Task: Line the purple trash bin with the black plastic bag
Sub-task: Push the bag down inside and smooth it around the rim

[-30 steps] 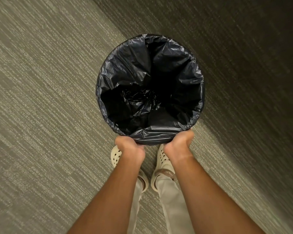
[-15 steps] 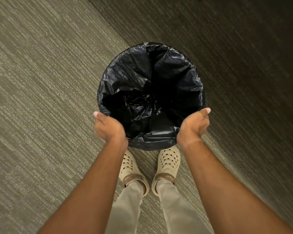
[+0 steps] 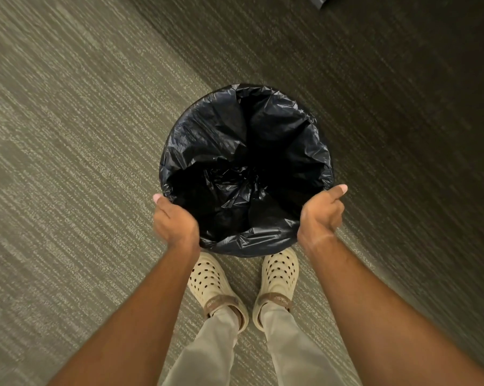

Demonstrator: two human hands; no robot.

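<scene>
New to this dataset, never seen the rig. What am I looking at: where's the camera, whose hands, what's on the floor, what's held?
There is no machine: a person wears one wide-angle camera on the head, looking down. The left hand and right hand grip opposite sides of a round bin's rim. The black plastic bag is spread inside and folded over the rim, so the bin's own colour is hidden. It stands on striped carpet, just ahead of the person's cream clogs. A dark object's corner shows at the top.

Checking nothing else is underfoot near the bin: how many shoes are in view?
2. One cream clog is below the black bag's near rim, under the left hand; the other clog is beside it, by the right hand.
</scene>
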